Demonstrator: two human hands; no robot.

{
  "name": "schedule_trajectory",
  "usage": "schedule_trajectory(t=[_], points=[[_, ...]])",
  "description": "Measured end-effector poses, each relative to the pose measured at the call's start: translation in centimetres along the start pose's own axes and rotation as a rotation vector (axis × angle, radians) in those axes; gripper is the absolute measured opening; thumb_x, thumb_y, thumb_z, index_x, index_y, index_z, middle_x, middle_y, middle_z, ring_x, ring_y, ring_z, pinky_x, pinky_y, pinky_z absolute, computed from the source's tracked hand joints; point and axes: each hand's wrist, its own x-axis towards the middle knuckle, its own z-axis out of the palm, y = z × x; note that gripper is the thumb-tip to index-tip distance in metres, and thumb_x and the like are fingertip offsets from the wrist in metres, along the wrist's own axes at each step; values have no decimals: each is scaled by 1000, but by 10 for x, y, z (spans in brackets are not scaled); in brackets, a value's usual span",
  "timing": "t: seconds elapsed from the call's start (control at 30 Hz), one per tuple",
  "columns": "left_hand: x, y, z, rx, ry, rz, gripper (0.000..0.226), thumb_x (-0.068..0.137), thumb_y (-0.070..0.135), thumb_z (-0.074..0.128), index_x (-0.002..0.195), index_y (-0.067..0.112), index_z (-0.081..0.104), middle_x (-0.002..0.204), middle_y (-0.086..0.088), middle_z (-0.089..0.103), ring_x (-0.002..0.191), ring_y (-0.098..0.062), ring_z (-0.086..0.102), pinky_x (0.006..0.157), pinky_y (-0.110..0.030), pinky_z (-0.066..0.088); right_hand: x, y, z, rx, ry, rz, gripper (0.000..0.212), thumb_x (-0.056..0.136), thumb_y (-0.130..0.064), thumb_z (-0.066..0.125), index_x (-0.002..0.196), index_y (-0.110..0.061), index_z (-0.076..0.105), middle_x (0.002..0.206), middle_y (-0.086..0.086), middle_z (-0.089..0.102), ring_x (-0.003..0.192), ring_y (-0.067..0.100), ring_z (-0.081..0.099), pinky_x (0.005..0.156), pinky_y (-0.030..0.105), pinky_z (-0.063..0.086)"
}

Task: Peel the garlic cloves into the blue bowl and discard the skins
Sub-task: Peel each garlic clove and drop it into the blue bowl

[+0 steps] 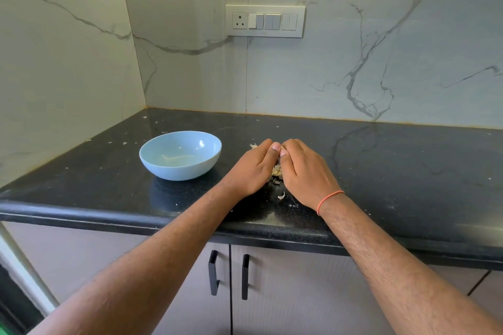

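- While both thumbs met, the left hand [254, 168] and right hand [304, 171] pinched garlic [276, 170] together.
- Blue bowl [180, 155] sat at nine o'clock, apart.
- Desk [394, 171] lay bare toward three o'clock.

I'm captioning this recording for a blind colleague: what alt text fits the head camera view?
Two bare hands, left hand and right hand, meet over a black speckled stone countertop, pinching a garlic clove between their fingertips, with papery garlic skins lying beneath them. A round pale blue bowl sits empty to their left, before a white marble wall.
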Motion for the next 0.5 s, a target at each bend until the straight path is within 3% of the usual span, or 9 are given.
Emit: schedule_trajectory(t=[0.17,0.3,0.5], points=[[2,1,1,-3,0,-20,45,116,38,28,96,6,51,84,-3,55,78,-15,51,78,-43,47,4,-7,3,102,-11,119,30,111,-29,34,86,-19,48,81,-5,54,73,14,52,64,34,34],[4,1,3,-4,5,-36,43,116,38,27,94,9,51,84,-2,54,77,-15,50,76,-39,45,8,-11,5,177,-27,206,32,110,-29,35,86,-15,51,79,-1,58,76,19,55,64,38,40],[5,-1,3,-6,14,-56,38,116,36,26,88,18,46,81,1,51,75,-13,47,73,-32,42,12,-19,6,287,-28,301,37,110,-26,36,74,-22,43,67,-5,50,65,13,47,58,32,32]])
